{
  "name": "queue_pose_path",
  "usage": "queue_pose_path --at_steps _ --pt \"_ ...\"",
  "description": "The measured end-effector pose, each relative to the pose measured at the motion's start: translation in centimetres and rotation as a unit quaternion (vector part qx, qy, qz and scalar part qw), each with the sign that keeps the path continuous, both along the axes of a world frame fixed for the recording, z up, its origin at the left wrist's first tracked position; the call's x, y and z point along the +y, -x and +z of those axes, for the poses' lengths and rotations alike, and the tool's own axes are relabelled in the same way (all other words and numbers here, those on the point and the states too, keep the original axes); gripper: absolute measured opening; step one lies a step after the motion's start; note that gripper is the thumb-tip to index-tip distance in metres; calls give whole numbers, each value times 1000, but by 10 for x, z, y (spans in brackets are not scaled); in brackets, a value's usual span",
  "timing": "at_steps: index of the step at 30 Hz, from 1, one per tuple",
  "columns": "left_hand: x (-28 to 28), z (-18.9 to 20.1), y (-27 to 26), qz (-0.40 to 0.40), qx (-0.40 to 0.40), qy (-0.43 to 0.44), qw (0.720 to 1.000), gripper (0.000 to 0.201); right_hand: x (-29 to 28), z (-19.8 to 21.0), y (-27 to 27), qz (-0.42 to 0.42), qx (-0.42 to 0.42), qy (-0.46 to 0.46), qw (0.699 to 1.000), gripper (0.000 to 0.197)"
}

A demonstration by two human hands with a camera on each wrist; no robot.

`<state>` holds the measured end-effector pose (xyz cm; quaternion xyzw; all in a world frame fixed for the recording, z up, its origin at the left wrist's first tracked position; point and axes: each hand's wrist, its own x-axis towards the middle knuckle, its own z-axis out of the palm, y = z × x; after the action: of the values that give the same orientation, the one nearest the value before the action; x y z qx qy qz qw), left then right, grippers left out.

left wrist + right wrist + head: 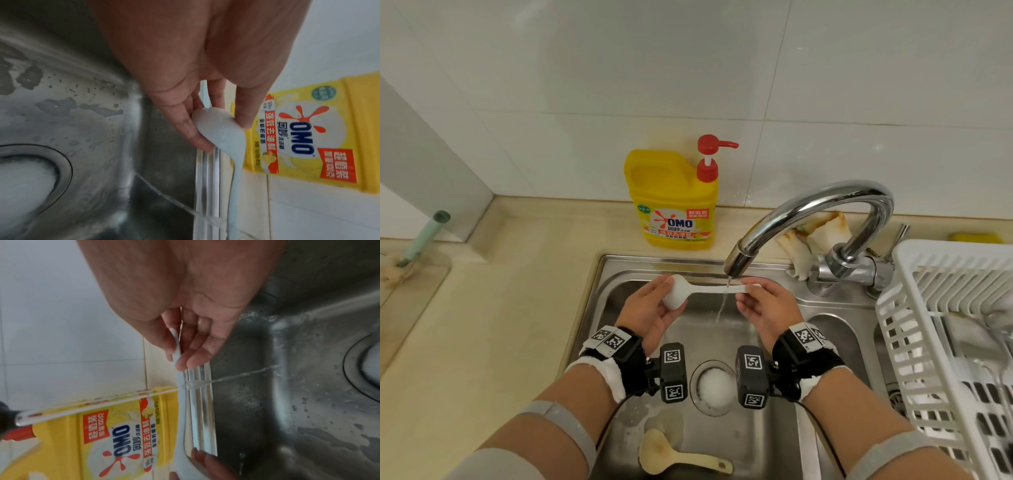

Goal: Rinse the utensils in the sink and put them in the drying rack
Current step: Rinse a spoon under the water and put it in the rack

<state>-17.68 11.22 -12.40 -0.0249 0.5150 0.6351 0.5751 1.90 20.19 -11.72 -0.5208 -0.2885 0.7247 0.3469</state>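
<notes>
**Tiled kitchen corner in soft light**

The wall (619,68) behind is faced with large glossy white tiles with thin grey joints, and it catches pale, diffuse reflections. At the left a second white wall panel (421,164) meets it in a corner. A beige stone counter (493,308) runs below, with a low raised lip of the same stone along the foot of the wall. A shallow recessed ledge sits at the counter's left edge. On the counter against the tiles stands a yellow bottle (674,202) with a red pump. A crumpled stained cloth (815,236) lies further right along the wall, and a yellow sponge (974,237) lies beyond it.
</notes>
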Motion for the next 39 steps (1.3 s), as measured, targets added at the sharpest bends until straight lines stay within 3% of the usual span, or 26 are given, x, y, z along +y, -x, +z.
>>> queue_pose_path --at_steps 11,20,26,31,33,35,37,39 --pt "11 -13 -25 -115 57 62 990 29 -2 16 -30 -66 34 -7 997 16" --pt "24 -8 -52 -139 -8 20 990 32 -6 22 -50 -113 114 -6 987 11" --pt "28 -14 -59 -104 56 22 993 41 -10 13 -59 -66 39 -64 995 18" --pt "28 -16 -51 -122 193 57 972 33 -15 2 -60 49 -74 -67 994 25" --pt "27 -17 -44 -124 228 62 964 24 -15 -3 -60 114 -147 -69 980 25" --pt "24 -15 -37 -137 234 54 961 10 -13 -4 -61 202 -241 -91 945 23" --pt "21 -15 -31 -182 285 36 941 13 -10 -4 -57 316 -325 -139 881 20" --pt "18 -12 -28 -239 343 -3 908 22 -10 -1 -47 400 -354 -193 823 21"
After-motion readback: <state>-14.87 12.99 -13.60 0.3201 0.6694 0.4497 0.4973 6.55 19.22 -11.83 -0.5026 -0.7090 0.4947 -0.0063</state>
